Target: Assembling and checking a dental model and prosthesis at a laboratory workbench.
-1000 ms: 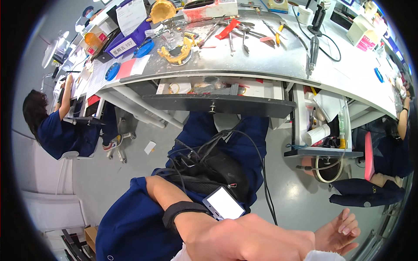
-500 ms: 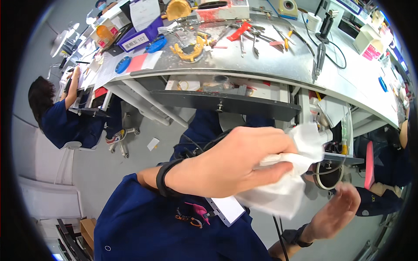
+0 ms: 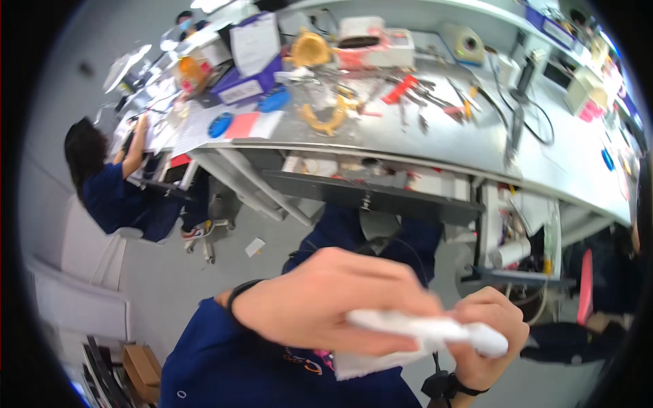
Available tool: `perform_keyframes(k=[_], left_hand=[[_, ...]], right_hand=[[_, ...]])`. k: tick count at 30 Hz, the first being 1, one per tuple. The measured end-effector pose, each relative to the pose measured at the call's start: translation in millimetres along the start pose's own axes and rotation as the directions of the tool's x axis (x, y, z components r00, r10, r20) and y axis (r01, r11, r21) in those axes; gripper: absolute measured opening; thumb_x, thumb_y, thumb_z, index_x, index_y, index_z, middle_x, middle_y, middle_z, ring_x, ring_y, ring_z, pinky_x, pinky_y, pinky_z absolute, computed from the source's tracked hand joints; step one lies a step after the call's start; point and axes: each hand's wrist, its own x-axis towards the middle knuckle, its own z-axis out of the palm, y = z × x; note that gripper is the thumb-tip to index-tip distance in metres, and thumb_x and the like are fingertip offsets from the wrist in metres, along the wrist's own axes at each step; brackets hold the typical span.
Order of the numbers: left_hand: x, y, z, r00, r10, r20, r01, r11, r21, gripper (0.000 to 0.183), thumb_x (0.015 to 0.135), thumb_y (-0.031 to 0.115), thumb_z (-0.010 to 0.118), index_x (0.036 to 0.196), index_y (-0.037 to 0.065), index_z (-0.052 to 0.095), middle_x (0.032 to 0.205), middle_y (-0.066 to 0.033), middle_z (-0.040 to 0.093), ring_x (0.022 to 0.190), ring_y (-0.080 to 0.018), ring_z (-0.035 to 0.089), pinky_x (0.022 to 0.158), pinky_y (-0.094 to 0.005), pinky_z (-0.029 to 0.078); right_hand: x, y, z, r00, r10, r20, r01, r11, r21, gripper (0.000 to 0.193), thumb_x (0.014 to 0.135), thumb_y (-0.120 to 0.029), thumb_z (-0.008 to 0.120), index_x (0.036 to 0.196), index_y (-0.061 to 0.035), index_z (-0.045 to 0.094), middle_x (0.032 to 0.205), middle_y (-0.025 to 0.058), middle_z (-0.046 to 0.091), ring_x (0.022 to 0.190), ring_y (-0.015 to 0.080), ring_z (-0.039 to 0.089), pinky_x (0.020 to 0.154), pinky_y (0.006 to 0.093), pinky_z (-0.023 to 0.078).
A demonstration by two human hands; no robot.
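In front of my lap, my left hand is closed on a crumpled white tissue, pinching it between thumb and fingers. My right hand has its fingers curled round the tissue's other end, and a white tuft pokes out of that grip. Both hands are slightly blurred by motion. Each wrist carries a dark band. Beyond them, a shallow drawer with a dark front stands pulled out under the workbench, small items lying inside.
On the bench lie a yellowish horseshoe-shaped model, several pliers and hand tools, a red-stained white box, and blue round lids. A handpiece rests to the right. A side drawer is open. A co-worker sits at left.
My right hand has come up from the lower right and closed on the tissue. My left hand has moved lower with it. The view has shifted, so the bench appears lower.
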Motion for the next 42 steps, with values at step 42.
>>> perform_keyframes(k=[42], left_hand=[[9, -18, 100, 0.833, 0.39, -0.391, -0.538, 0.412, -0.736, 0.016, 0.091, -0.001, 0.055, 0.096, -0.01, 0.068, 0.101, -0.0282, 0.066, 0.08, -0.0353, 0.068, 0.077, -0.0381, 0.056]], right_hand=[[-90, 14, -57, 0.998, -0.032, -0.054, 0.062, 0.66, 0.749, 0.038, 0.084, -0.022, 0.074, 0.112, 0.0007, 0.06, 0.083, 0.0126, 0.067, 0.06, 0.0205, 0.058, 0.064, 0.03, 0.053]])
